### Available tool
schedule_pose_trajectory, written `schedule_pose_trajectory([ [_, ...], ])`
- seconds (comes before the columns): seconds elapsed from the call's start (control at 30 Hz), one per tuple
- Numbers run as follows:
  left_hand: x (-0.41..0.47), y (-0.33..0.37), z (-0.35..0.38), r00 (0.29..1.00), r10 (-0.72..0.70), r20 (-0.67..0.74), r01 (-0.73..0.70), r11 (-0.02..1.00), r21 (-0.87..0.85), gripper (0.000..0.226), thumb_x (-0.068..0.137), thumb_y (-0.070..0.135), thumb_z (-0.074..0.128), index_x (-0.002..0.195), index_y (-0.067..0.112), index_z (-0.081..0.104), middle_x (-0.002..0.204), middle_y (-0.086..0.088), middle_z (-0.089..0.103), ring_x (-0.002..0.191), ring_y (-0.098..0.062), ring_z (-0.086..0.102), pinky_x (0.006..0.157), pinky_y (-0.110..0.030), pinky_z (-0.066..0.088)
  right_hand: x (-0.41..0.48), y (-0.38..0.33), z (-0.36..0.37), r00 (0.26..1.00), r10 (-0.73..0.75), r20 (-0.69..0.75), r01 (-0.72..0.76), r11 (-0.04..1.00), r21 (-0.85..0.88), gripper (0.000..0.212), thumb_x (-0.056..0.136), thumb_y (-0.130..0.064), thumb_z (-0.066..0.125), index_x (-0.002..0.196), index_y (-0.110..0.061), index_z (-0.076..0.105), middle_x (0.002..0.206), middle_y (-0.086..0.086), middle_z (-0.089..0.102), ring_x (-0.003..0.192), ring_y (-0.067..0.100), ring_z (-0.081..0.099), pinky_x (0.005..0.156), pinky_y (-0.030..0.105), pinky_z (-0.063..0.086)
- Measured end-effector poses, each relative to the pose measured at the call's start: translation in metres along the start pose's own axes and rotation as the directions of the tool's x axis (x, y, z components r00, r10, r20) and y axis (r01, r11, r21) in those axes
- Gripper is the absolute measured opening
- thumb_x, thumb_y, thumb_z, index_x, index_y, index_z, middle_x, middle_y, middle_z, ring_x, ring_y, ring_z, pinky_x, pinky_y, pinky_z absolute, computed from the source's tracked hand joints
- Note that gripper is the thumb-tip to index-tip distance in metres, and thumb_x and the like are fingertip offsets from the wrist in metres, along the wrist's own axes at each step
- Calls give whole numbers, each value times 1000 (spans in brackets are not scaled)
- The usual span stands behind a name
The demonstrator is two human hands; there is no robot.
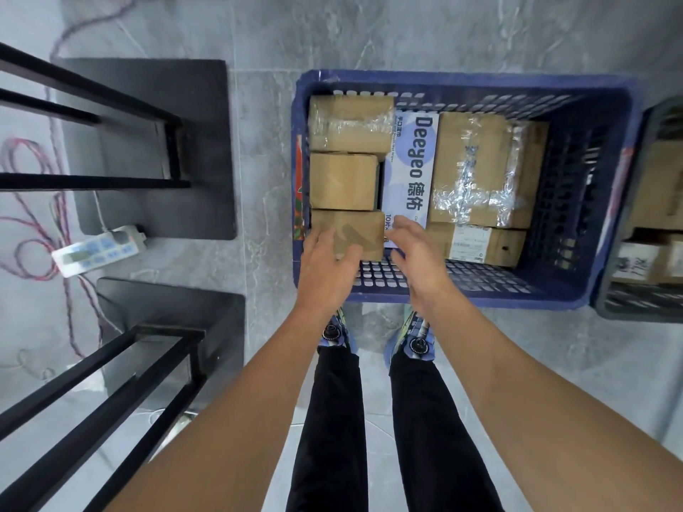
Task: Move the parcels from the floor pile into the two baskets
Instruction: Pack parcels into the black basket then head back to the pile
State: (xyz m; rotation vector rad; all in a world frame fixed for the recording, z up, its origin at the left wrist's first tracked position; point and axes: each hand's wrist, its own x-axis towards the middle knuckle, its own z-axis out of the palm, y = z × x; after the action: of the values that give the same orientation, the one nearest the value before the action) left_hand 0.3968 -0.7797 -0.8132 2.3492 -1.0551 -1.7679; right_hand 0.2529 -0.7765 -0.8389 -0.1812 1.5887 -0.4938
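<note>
Parcels [343, 181] in basket [598, 171]; second basket [628, 312] apparently right

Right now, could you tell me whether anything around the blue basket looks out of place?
A power strip and tangled cables lie loose on the floor left of the blue basket; the boxes inside look tidy.

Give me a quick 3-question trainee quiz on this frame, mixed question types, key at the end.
1. True or false: the blue basket is empty.
2. Which parcel is the left hand touching?
A. the white Deeyeo box
B. the small brown box at the basket's near left corner
C. the taped box
3. Fill in: the right hand is ____, holding nothing.

Key
1. False: it holds several parcels.
2. B: its fingers rest on that box.
3. Open: it hovers beside the same box, over the basket's near edge.
</note>
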Motion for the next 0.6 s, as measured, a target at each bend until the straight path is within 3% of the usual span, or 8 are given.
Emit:
schedule_pose_trajectory([
  [0.07,-16,15,-6,999,50,-16,-50,998,-38,60,103,39,52,159,23,39,169,4,22,154,-13,24,123,-36,21,-16,-12,-6,999,-36,2,36,999,16,53,98,-28,64,150,-23,53,148,-9,54,131,8,51,118,35,37],
  [0.27,-88,90,-27,991,137,-6,-135,974,-182,54,105,44,50,157,31,41,165,12,33,149,-7,30,124,-39,24,-84,-67,-29,985,-172,-22,174,980,98,44,102,-20,60,146,-18,56,148,-6,57,135,9,52,120,37,39],
  [0.37,-133,135,-36,981,194,4,-188,958,-218,53,106,46,50,157,33,42,160,16,36,135,0,36,111,-28,27,-131,-98,-46,973,-225,-43,229,964,132,41,103,-18,60,144,-19,58,143,-7,60,130,8,57,119,38,41],
  [0.43,-165,162,-40,977,213,12,-204,950,-238,52,106,44,49,156,33,43,155,17,39,131,2,38,106,-25,28,-168,-120,-59,964,-264,-43,267,953,144,39,104,-16,58,142,-18,59,138,-9,63,120,-3,60,117,36,42],
  [0.5,-195,186,-43,965,260,20,-248,939,-239,52,106,45,50,156,33,44,158,16,40,139,-2,40,112,-29,31,-203,-139,-75,952,-299,-60,305,939,160,40,104,-15,58,144,-17,58,141,-9,62,118,-7,59,117,35,41],
  [0.6,-238,219,-45,950,310,36,-294,927,-235,56,99,54,53,152,36,48,158,14,44,143,-8,42,121,-40,34,-250,-159,-102,934,-344,-97,357,913,199,44,105,-18,58,149,-17,55,151,-4,56,134,6,54,121,38,39],
])
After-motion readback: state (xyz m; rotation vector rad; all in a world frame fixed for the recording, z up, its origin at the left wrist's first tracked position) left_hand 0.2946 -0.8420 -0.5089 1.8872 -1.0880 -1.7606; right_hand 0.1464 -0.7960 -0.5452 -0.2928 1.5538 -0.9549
